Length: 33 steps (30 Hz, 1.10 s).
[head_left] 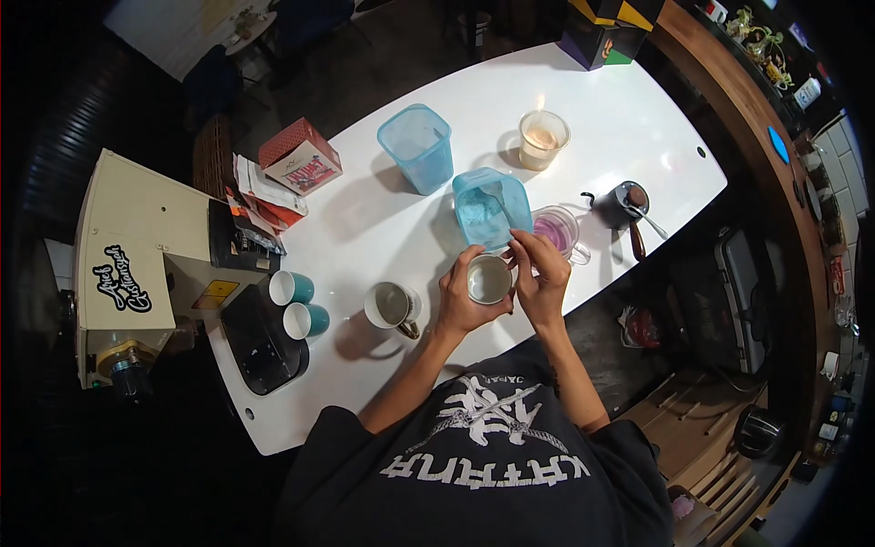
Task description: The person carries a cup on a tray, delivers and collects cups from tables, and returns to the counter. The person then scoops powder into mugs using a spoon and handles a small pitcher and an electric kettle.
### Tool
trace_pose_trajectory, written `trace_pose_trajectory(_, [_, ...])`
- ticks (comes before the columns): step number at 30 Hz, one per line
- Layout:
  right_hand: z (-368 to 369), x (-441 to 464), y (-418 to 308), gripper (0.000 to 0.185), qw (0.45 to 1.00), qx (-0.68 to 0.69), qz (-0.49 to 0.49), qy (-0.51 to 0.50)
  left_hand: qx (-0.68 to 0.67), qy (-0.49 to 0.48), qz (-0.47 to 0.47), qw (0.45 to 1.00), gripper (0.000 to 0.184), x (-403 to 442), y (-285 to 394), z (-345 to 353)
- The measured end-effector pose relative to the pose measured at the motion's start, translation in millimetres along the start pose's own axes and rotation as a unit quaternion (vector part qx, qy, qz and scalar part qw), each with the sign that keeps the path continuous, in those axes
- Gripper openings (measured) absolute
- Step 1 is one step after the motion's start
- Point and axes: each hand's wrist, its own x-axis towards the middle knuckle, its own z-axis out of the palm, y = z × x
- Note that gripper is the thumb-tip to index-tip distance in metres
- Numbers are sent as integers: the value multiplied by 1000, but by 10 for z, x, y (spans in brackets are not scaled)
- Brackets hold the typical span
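Observation:
My left hand (463, 296) is wrapped round a small round cup (489, 279), whose pale inside faces up. Against the cup's other side is my right hand (543, 272), its fingers pinched together near the rim; what they grip, if anything, is too small to make out. Just beyond my fingers stands an open light-blue plastic container (463, 217) with pale contents and a thin utensil-like shape inside. A glass mug (558, 230) of pinkish-purple liquid sits beside my right hand. To the left of my left hand is a larger mug (392, 305) with a handle.
Another blue container (416, 150) and a clear cup (544, 139) stand farther back on the white table (346, 214). A small dark pot (627, 204) with a spoon is at right. Two teal cups (306, 320), a red box (303, 155) and a cream machine (128, 255) are left.

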Motion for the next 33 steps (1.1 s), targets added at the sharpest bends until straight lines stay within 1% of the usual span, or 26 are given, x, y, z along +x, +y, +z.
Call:
trace_pose_trajectory(4, [-15,1,25,20,1000,14,12,-4,14,3,5,1000,88,-15,-17,11])
trace_pose_trajectory(6, [-28,5,23,20,1000,22,13,1,1,-12,-19,1000,92,-33,-35,12])
trace_pose_trajectory(9, [-71,18,-42,20,1000,7,4,-16,-11,-9,-25,1000,92,-43,-51,23])
trace_pose_trajectory(16, [-210,6,-151,15,1000,25,7,-12,18,-7,-13,1000,96,-22,-48,36])
trace_pose_trajectory(18, [-294,-16,-193,13,998,42,28,-36,4,-2,-33,999,96,-34,-60,53])
trace_pose_trajectory(20, [-380,-40,-229,12,998,38,35,-41,-5,4,-14,1000,98,-23,-63,61])
trace_pose_trajectory(22, [-429,-60,-268,13,993,112,46,-8,-11,9,3,1000,100,21,-64,57])
trace_pose_trajectory(24, [-487,-81,-297,13,991,124,50,-8,-24,18,30,999,104,44,-31,54])
trace_pose_trajectory(26, [-542,-56,-383,13,988,143,48,22,-27,9,19,999,105,49,-2,48])
trace_pose_trajectory(28, [-590,1,-460,13,990,138,31,24,-31,1,10,999,106,52,11,60])
trace_pose_trajectory(31, [-632,92,-510,13,989,143,16,13,-36,4,12,999,105,48,10,50])
trace_pose_trajectory(33, [-652,161,-502,13,992,126,1,-15,-32,-3,9,999,105,52,20,41])
